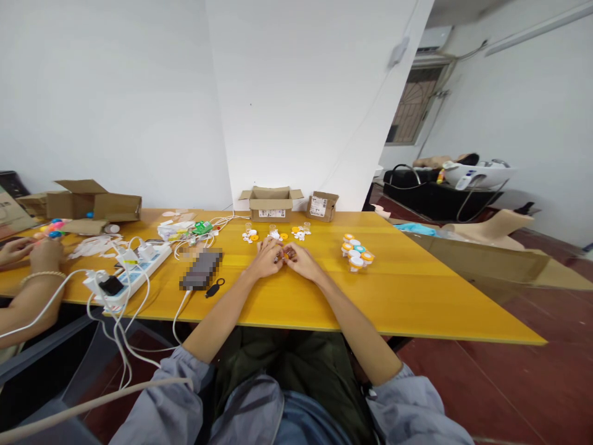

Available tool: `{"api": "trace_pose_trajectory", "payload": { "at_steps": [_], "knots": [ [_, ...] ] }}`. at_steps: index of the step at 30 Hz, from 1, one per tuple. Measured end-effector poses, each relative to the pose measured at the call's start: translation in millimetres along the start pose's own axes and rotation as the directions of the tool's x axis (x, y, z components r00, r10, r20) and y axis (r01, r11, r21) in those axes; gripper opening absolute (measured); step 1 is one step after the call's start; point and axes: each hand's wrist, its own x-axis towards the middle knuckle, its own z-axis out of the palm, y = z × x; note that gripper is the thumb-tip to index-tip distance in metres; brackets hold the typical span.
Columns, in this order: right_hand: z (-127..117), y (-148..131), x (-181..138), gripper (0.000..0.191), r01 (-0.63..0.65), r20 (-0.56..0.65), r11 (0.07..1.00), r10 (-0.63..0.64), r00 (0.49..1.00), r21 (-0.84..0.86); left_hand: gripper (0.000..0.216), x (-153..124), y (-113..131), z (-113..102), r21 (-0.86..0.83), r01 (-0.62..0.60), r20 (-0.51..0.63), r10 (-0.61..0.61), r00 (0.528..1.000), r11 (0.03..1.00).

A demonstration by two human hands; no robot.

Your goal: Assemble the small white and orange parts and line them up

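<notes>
My left hand [267, 259] and my right hand [299, 261] meet over the table with fingers curled and pinched together. A bit of a small orange part [286, 256] shows between the fingertips; most of it is hidden, so its kind is unclear. Just beyond my hands lie small white pieces [299, 236] and orange rings [284, 236], with clear little cups [307, 227] standing among them. To the right of my right hand sits a cluster of small round containers [356, 264] with orange, white and teal tops.
Two cardboard boxes, one open [270, 213] and one smaller [322, 207], stand by the wall. Left are a dark phone-like device [202, 272], a key fob [214, 288], a power strip [139, 275] and loose cables. Another person's arm [44, 290] rests farther left, near coloured balls [55, 230].
</notes>
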Motion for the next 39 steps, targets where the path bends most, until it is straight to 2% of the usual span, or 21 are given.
{"api": "trace_pose_trajectory", "payload": {
  "at_steps": [29, 39],
  "knots": [
    [-0.6, -7.5, -5.3, 0.027, 0.046, 0.010, 0.994, -0.045, 0.999, -0.101, 0.014, 0.1, 2.9, -2.1, -0.009, 0.023, -0.003, -0.023, 1.000, 1.000],
    [-0.1, -9.3, -4.8, 0.028, 0.027, -0.008, 0.994, -0.028, 1.000, -0.105, 0.016, -0.5, -1.5, 1.5, -0.021, -0.016, -0.020, 0.015, 1.000, 1.000]
  ]
}}
